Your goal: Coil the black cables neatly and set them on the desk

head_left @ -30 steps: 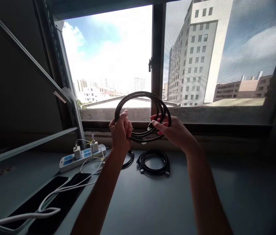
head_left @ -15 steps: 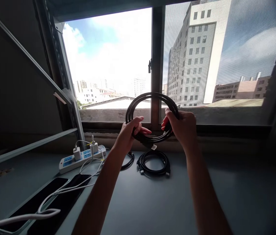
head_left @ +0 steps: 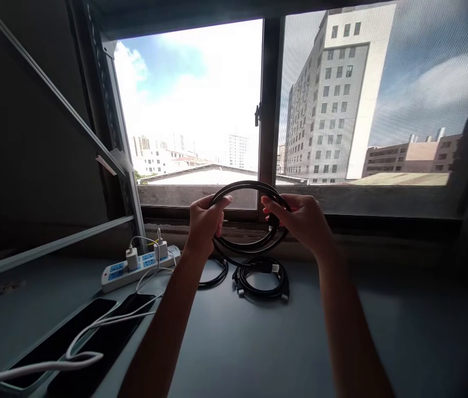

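Note:
A coiled black cable (head_left: 245, 247) hangs in the air between my hands, in front of the window sill. My left hand (head_left: 206, 224) is closed around the left side of its loops, thumb on top. On the opposite side, my right hand (head_left: 302, 220) pinches the loops near a dark connector. One cable end with a light metal plug (head_left: 274, 268) dangles below the coil. Behind and under it, a second coiled black cable (head_left: 260, 292) with metal-tipped plugs lies on the grey table (head_left: 284, 348). A third black cable (head_left: 216, 283) lies to its left, partly hidden by my left forearm.
A white power strip (head_left: 112, 284) with blue sockets holds two white chargers at the left. White charging cords (head_left: 121, 319) cross two dark phones (head_left: 105, 342) near the front left. A metal frame (head_left: 132, 190) stands left of the window (head_left: 270, 110).
Both hands have lowered the coil slightly and tilted it back, so it looks flatter. Its loops have loosened, and one plug end now hangs lower. My left hand has shifted a little left.

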The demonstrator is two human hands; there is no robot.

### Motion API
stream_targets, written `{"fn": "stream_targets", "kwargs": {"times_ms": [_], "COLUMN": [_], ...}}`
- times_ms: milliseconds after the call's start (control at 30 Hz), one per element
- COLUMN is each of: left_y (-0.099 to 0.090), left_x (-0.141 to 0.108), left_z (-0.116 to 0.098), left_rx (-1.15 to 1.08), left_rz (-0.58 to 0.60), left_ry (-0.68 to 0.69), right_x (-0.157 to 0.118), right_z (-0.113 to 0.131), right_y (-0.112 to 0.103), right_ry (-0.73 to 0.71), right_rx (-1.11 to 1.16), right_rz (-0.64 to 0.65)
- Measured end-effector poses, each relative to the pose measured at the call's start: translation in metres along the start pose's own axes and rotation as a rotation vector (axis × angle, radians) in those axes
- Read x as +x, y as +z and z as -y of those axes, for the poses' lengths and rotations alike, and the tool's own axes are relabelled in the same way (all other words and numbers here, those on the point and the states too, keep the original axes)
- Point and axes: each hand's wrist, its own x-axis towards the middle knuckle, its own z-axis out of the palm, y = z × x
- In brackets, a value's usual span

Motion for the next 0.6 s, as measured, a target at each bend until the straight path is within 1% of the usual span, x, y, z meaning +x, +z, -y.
{"fn": "stream_targets", "kwargs": {"times_ms": [67,133,267,333,500,600], "left_y": [0.0,0.002,0.005,0.005,0.003,0.003], "left_x": [0.001,0.002,0.003,0.002,0.001,0.0], "left_z": [0.002,0.004,0.007,0.007,0.004,0.002], "left_rx": [-0.007,-0.035,-0.046,-0.026,-0.052,-0.108], "left_rz": [-0.04,-0.062,-0.059,-0.059,-0.066,-0.051], "left_ry": [0.028,0.052,0.091,0.118,0.188,0.229], "right_x": [-0.001,-0.002,-0.001,0.0,0.0,-0.003], "right_z": [0.0,0.0,-0.002,-0.004,-0.002,0.007], "right_y": [-0.002,-0.003,-0.001,0.001,0.0,-0.003], "right_ry": [-0.001,0.015,0.028,0.032,0.07,0.074], "right_rx": [-0.077,-0.097,-0.058,0.004,0.159,0.276], "right_rz": [-0.005,-0.02,-0.045,-0.034,0.058,0.189]}}
